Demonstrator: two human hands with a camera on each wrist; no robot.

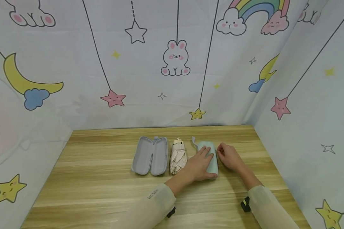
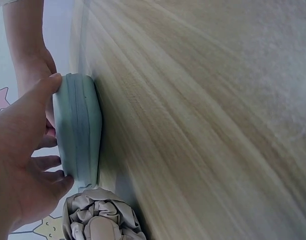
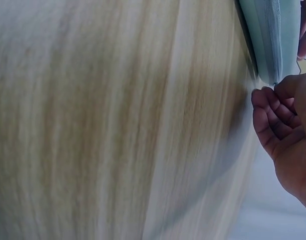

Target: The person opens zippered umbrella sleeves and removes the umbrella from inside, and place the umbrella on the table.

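A mint green zippered case lies closed on the wooden table. My left hand holds it from above, fingers spread over the top and thumb at the near end, as the left wrist view also shows. At the case's right side, my right hand pinches at the zipper with thumb and forefinger; in the right wrist view the fingertips meet at the seam and hide most of the zipper pull. Left of the case lies a folded beige umbrella, close to my left wrist.
Beyond the umbrella, a grey zippered case lies spread wide, both halves facing up. A grey strap loop sticks out from the mint case's far left corner. A printed fabric backdrop borders the table at the back and sides.
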